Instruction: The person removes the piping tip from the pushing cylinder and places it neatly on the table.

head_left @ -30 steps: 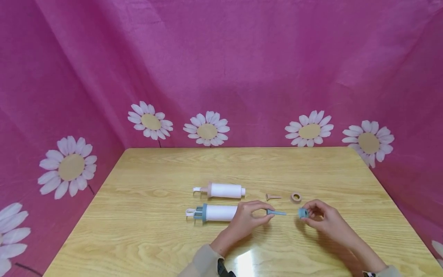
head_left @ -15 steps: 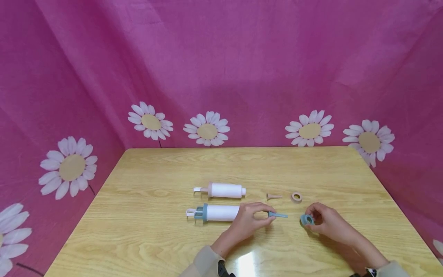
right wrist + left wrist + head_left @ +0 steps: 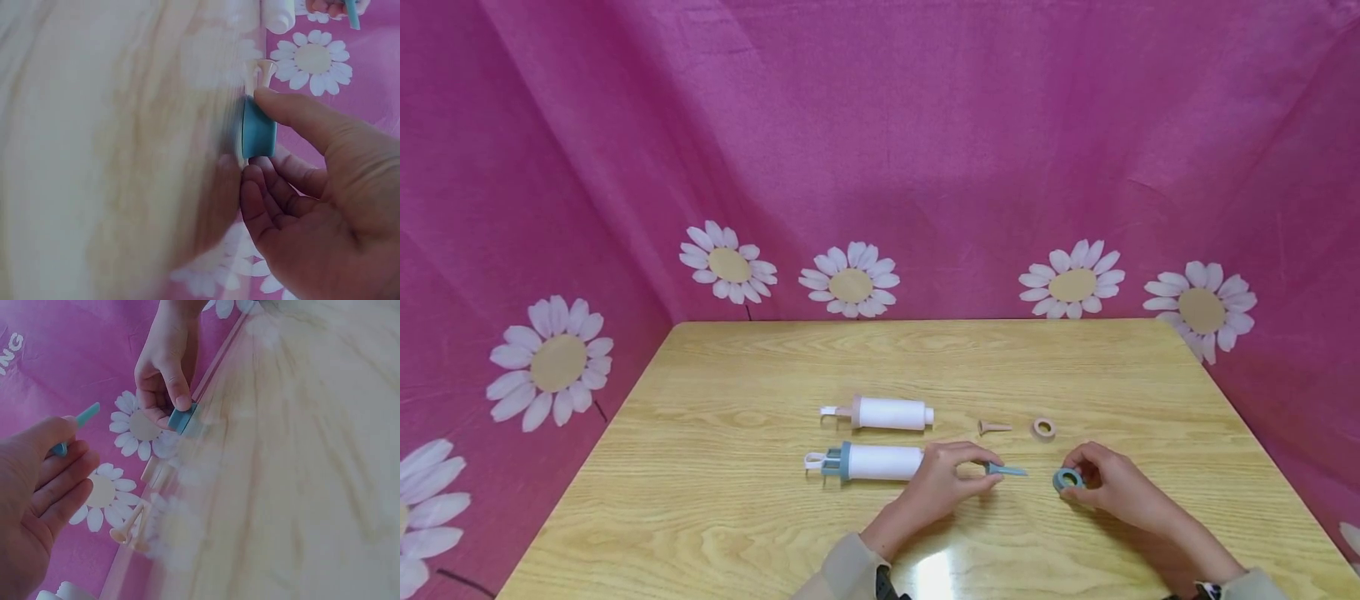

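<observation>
Between thumb and fingertips, my left hand [image 3: 936, 485] pinches a slim blue-green nozzle [image 3: 1011, 471], held just above the table with its narrow end pointing right. My right hand [image 3: 1112, 487] holds a blue-green ring cap [image 3: 1059, 482] between thumb and fingers. In the right wrist view the ring cap [image 3: 259, 131] lies flat on or very close to the tabletop. Partly behind my left hand is a white syringe-like tube [image 3: 880, 462] with a blue-green collar and plunger frame; its right end is hidden.
Farther back lies a smaller white tube [image 3: 891, 413] with a pink collar. To its right are a pink nozzle [image 3: 997, 427] and a pink ring cap [image 3: 1043, 428]. A pink flowered cloth [image 3: 880, 167] surrounds the wooden table [image 3: 737, 375].
My right hand has lowered the blue-green ring cap slightly right and nearer, turning its opening upward. My left hand has shifted a little right and nearer with the nozzle.
</observation>
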Tool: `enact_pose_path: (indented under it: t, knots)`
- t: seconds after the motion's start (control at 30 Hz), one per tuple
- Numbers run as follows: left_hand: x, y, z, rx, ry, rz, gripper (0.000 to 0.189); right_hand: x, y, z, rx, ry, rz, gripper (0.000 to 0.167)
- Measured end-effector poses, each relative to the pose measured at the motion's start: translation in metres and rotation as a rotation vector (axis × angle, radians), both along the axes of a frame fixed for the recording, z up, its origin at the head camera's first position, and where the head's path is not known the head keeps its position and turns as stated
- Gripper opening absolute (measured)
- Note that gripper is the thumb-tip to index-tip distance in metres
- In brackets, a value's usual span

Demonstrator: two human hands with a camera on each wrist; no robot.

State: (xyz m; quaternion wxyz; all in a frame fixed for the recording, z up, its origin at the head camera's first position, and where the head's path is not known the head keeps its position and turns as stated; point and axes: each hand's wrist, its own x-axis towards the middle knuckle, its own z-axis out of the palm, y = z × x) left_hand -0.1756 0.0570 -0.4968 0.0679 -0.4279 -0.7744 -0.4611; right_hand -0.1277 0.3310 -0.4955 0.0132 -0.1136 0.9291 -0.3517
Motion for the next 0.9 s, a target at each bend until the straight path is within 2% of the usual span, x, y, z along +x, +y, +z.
enact_pose_path:
  t: [0.13, 0.23, 0.53, 0.9]
  knots:
    - [0.001, 0.004, 0.000, -0.057, -0.025, 0.008, 0.013, 0.000, 0.002, -0.004, -0.005, 0.015, -0.010, 0.030]
    - [0.001, 0.008, 0.001, -0.096, -0.074, 0.010, 0.014, 0.000, 0.003, -0.005, -0.005, 0.019, -0.006, 0.030]
    - [-0.003, 0.019, 0.003, -0.263, -0.076, 0.040, 0.014, 0.000, 0.003, -0.006, -0.031, 0.037, 0.023, 0.033]
    - [-0.008, 0.027, 0.002, -0.346, -0.227, 0.032, 0.021, 0.002, 0.005, -0.002, -0.048, 0.029, 0.030, 0.032]
